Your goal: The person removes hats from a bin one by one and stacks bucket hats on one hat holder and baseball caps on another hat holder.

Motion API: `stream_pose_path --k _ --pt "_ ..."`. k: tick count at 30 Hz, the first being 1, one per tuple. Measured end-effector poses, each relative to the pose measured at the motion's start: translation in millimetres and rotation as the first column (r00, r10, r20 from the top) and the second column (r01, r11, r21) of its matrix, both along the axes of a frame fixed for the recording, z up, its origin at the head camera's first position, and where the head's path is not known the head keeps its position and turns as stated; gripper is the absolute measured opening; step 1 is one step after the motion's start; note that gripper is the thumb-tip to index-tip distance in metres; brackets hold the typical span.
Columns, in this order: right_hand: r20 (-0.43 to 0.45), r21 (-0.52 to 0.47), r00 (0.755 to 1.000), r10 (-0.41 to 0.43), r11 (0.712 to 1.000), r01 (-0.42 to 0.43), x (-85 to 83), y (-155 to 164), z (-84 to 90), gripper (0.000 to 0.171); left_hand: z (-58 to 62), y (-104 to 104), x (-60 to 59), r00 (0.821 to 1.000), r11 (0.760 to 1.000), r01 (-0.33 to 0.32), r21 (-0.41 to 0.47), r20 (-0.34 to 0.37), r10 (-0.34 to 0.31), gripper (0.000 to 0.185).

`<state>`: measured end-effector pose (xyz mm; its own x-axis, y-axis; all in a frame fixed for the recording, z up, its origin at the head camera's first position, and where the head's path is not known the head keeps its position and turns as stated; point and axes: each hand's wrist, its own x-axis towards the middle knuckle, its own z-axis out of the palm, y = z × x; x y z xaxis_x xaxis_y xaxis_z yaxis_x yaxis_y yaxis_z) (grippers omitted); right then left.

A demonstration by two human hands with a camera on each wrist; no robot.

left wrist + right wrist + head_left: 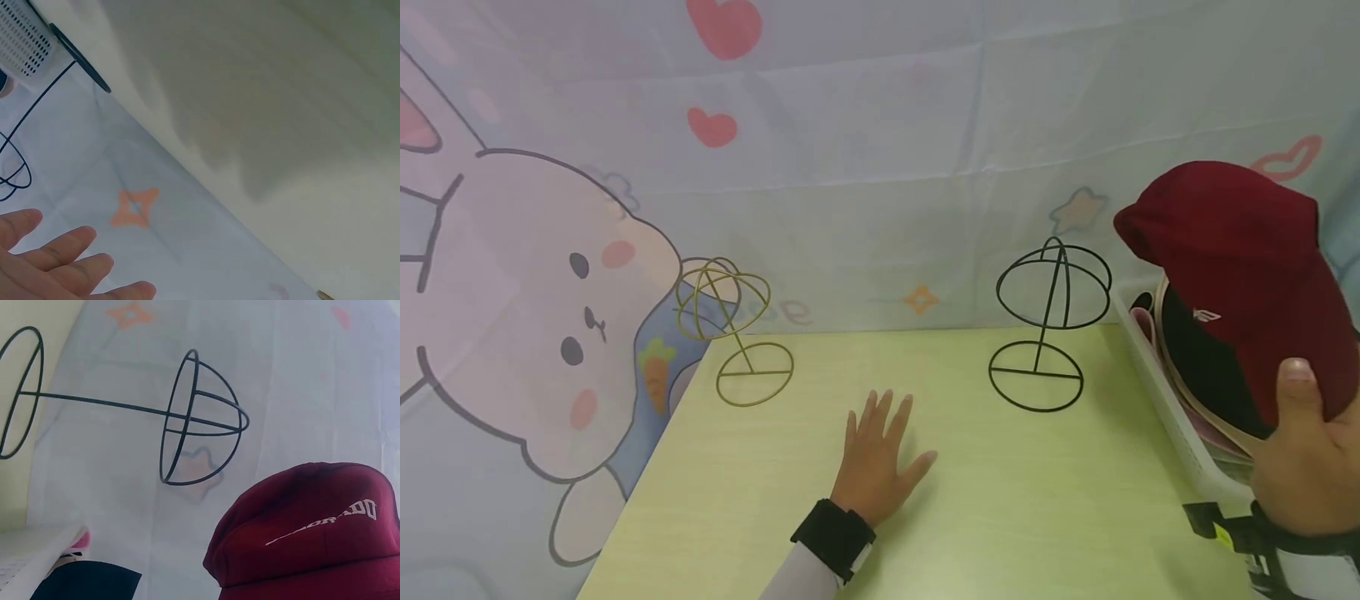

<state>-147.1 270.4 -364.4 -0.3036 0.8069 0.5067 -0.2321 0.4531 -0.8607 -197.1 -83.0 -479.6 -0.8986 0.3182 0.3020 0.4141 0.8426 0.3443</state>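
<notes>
Staged booth: cartoon backdrop [880, 167], hat stands [1037, 333]

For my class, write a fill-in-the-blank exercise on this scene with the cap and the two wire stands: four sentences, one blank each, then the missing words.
1. The right hand holds a cap whose colour is dark ____.
2. The left hand rests flat on the ____ table.
3. The wire stand nearer the cap is ____ in colour.
4. The gold stand stands at the table's far ____ corner.

Missing words: red; green; black; left
</notes>
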Motion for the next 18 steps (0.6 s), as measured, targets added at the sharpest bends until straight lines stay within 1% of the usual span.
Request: stream_pose_path --k 2,4,6,8,9,10,11,12,14,15,16,17,18 --pt "0.009 -0.003 0.999 -0.039 0.999 0.039 2.4 -3 3.4 0.049 0.1 1 0.4 1.000 1.000 0.007 0.012 0.022 -0.007 0.075" --pt "-0.010 0.003 0.999 -0.053 0.999 0.053 4.2 -5 6.4 0.055 0.0 2 1.0 0.999 0.999 0.021 0.032 0.042 -0.022 0.075" --pt "-0.018 -0.009 0.998 -0.058 0.998 0.058 5.4 -7 8.1 0.056 0.6 3 2.1 0.997 0.998 0.036 0.052 0.066 -0.040 0.075" --pt "-0.026 -0.051 0.998 -0.064 0.997 0.063 6.0 -9 8.8 0.055 1.8 4 3.3 0.995 0.996 0.051 0.069 0.087 -0.057 0.075" --pt "-0.011 -0.055 0.996 -0.083 0.995 0.083 6.7 -9 8.8 0.057 2.6 4 3.9 0.993 0.995 0.059 0.078 0.095 -0.067 0.074" --pt "0.001 -0.060 0.995 -0.100 0.993 0.099 7.4 -10 8.5 0.054 3.6 5 4.5 0.992 0.994 0.065 0.084 0.102 -0.074 0.074" --pt "-0.002 -0.055 0.995 -0.102 0.993 0.101 7.7 -10 9.0 0.054 4.2 6 5.0 0.991 0.993 0.071 0.091 0.108 -0.081 0.074" --pt "-0.023 -0.056 0.995 -0.095 0.994 0.093 7.9 -10 9.6 0.053 5.1 6 5.7 0.989 0.992 0.080 0.102 0.115 -0.091 0.074" --pt "-0.083 -0.022 0.994 -0.071 0.997 0.070 8.0 -10 12.0 0.053 5.9 7 6.4 0.984 0.987 0.097 0.125 0.135 -0.114 0.074" --pt "-0.145 -0.004 0.989 -0.030 1.000 0.029 8.0 -10 13.0 0.053 6.2 8 7.0 0.980 0.984 0.106 0.141 0.152 -0.127 0.074" --pt "-0.191 0.012 0.982 0.004 1.000 -0.002 8.0 -10 14.2 0.051 6.5 8 7.7 0.975 0.981 0.113 0.158 0.170 -0.140 0.075" --pt "-0.253 0.019 0.966 0.061 0.998 -0.058 7.7 -10 15.1 0.051 6.8 8 8.2 0.969 0.976 0.123 0.177 0.189 -0.156 0.075" --pt "-0.293 0.028 0.951 0.100 0.995 -0.096 8.0 -11 15.8 0.050 7.2 9 9.1 0.963 0.972 0.130 0.196 0.208 -0.171 0.075"
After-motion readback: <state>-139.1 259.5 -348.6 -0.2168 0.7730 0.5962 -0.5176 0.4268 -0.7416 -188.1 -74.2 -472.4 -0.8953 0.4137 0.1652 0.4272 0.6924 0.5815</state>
